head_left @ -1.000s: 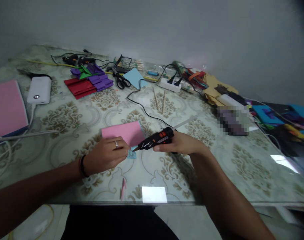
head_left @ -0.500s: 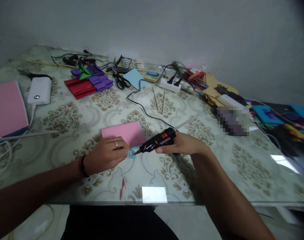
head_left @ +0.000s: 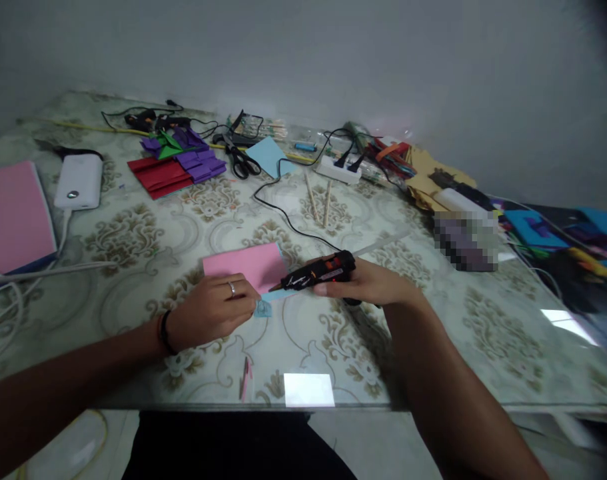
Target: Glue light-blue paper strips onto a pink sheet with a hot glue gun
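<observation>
Presently, the left forearm enters from the near left, its hand (head_left: 216, 307) palm down with fingers bunched at a small blue piece (head_left: 264, 309) on the table (head_left: 303, 347); whether they pinch or merely press it cannot be told. From the near right, the right forearm rises and bends at the wrist, the right hand (head_left: 370, 281) clasped around a black glue gun (head_left: 316, 273), nozzle pointing left, close to the blue piece's far side. Nozzle contact cannot be confirmed. The left hand covers part of a pink sheet (head_left: 248, 260); the gun's handle is largely hidden. At far right, one object (head_left: 466, 243) is pixelated beyond recognition. The tabletop is glossy, pale and floral-patterned, reflecting light at its near edge. A plain grey wall (head_left: 303, 60) stands behind.
</observation>
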